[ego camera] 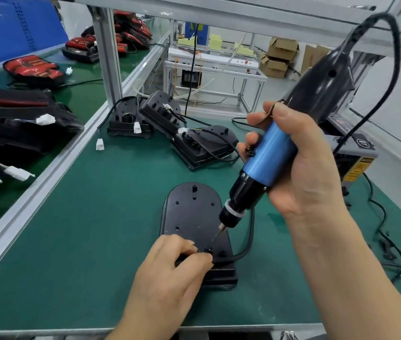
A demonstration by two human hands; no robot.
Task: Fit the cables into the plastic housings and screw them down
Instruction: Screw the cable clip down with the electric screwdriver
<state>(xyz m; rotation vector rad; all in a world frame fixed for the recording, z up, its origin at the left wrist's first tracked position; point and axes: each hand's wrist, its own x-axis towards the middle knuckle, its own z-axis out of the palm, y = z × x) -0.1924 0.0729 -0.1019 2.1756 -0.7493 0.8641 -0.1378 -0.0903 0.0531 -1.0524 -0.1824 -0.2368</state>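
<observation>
The flat black plastic housing with a rounded far end lies near the front edge of the green matted worktop, squared end toward the person. A thick black cable leaves that end on the right and curves away along the housing's side. The left hand rests on the near end, its fingers curled and pinching the housing close to a small black screw point — most likely to steady the part and keep the cable seated while it is fastened. The right hand has its fingers clamped round the blue-and-black electric screwdriver, tilted so that its thin bit aims down at that screw, the tip just short of it. The left fingertips sit right beside the target, so the bit has little room. Further back, well apart, lie several similar black housings with cables and white plugs. A grey box stands at the right, under the driver's own looping cord.
</observation>
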